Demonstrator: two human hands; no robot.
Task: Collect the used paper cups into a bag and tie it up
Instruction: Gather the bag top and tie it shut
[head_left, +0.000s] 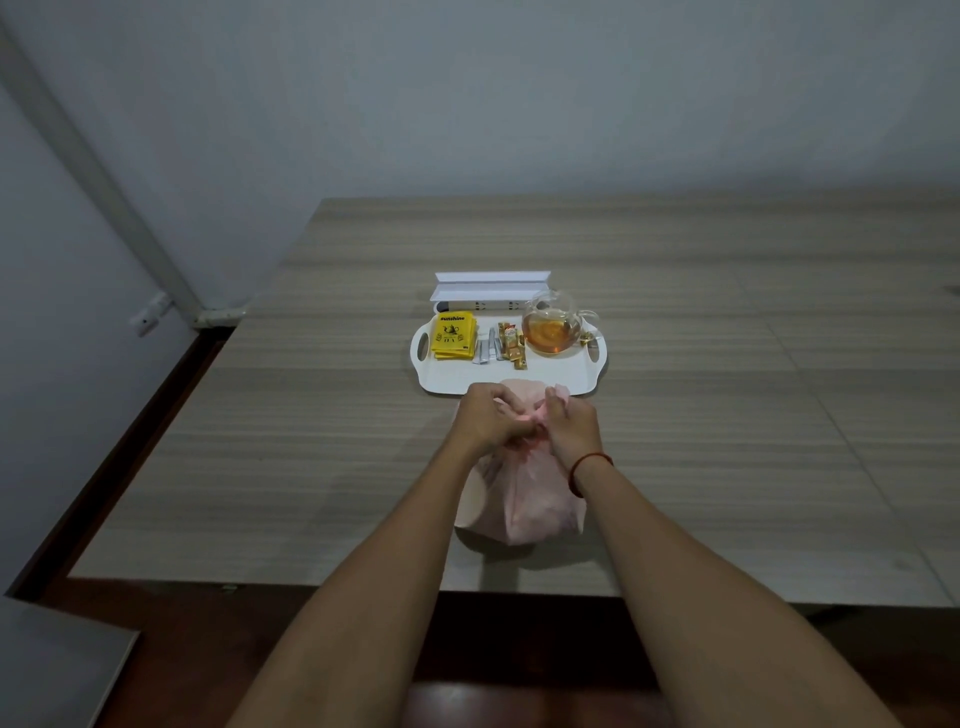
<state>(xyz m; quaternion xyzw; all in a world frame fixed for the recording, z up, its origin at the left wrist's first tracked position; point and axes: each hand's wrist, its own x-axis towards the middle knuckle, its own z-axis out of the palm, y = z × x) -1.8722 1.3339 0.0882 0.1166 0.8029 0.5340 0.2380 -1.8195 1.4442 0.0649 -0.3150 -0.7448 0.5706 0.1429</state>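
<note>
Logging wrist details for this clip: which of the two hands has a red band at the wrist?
The right hand: a thin red band circles its wrist. The left hand has a bare wrist. Both grip the pink bag at its top.

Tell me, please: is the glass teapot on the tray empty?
No, the glass teapot on the white tray holds amber liquid in its lower part.

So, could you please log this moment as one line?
step: tying | left hand: gripping bag top | right hand: gripping bag top | pink bag: on table | loose cups: none visible
</note>
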